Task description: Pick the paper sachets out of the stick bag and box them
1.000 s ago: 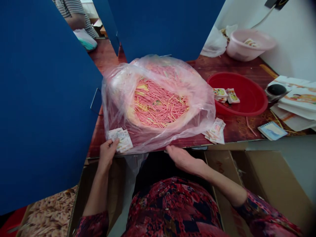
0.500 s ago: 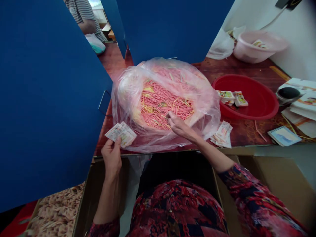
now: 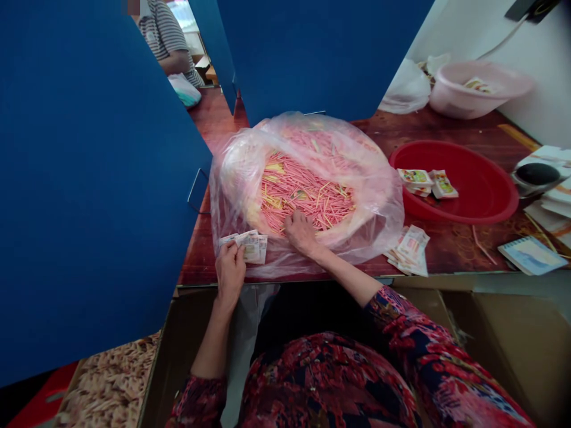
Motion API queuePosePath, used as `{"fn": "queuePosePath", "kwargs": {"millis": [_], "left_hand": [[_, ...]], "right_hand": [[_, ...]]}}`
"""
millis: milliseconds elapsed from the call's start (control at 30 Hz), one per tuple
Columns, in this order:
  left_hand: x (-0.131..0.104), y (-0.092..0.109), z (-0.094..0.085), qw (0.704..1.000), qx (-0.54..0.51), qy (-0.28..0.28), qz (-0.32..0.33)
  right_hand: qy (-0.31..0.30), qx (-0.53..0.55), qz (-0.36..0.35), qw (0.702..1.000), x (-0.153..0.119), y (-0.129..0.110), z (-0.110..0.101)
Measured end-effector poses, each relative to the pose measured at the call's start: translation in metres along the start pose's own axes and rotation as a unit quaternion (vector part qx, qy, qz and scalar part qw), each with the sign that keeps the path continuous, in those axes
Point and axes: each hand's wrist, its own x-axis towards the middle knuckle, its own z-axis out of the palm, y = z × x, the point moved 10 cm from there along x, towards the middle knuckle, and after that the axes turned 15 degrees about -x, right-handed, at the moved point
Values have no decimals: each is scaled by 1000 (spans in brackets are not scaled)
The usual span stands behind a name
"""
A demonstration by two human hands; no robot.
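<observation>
My left hand (image 3: 229, 270) pinches a few small flat printed packets (image 3: 255, 247), fanned out, at the table's front edge. To its right, my right hand (image 3: 301, 232) reaches into a big clear plastic bag (image 3: 379, 202) full of thin pink sticks (image 3: 307, 184), with some yellow and green ones among them. The fingers of that hand are curled down on the sticks at the near side of the opening. Their tips are partly hidden, so what they pinch cannot be made out. More flat packets (image 3: 411, 248) lie piled by the bag's right side.
A red basin (image 3: 484, 184) holds several filled packets (image 3: 445, 184). Behind it stands a pink basin (image 3: 464, 104). A small notepad (image 3: 532, 255) and a dark cup (image 3: 536, 175) are at right. Blue panels (image 3: 98, 178) stand left and behind; past them sits another person (image 3: 167, 35).
My left hand has moved right with the packets, closer to the bag. My right hand has shifted left and lower into the sticks, its fingers now turned down. The camera view has shifted slightly.
</observation>
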Motion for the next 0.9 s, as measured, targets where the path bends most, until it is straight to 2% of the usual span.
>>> {"fn": "queuePosePath", "kwargs": {"millis": [133, 233, 300, 367, 433, 533, 600, 667, 700, 767, 900], "left_hand": [[-2, 2, -11, 999, 25, 42, 13], [-2, 9, -27, 994, 9, 104, 20], [-2, 15, -40, 987, -50, 152, 15], [-1, 21, -47, 969, -160, 187, -9], [1, 27, -44, 934, -293, 197, -40], [6, 43, -21, 880, -438, 163, -87], [5, 51, 2, 853, -490, 124, -127], [1, 52, 27, 828, -527, 91, -170], [-3, 51, 38, 817, -539, 79, -190], [-11, 46, 58, 801, -553, 61, -220], [-20, 34, 75, 794, -557, 49, -239]], "right_hand": [[10, -4, -14, 1000, -3, 2, 6], [26, 12, -23, 999, -6, 6, 4], [51, 62, 3, 997, -7, 17, -1], [77, 172, 49, 981, -6, 35, -8], [86, 346, 85, 930, -3, 52, -10], [73, 598, 105, 791, 1, 65, -8], [60, 689, 103, 715, -1, 64, -8], [53, 728, 90, 678, -8, 60, -10], [56, 733, 82, 673, -13, 59, -11], [68, 722, 67, 685, -24, 56, -12], [71, 648, 75, 755, -44, 53, -4]]}}
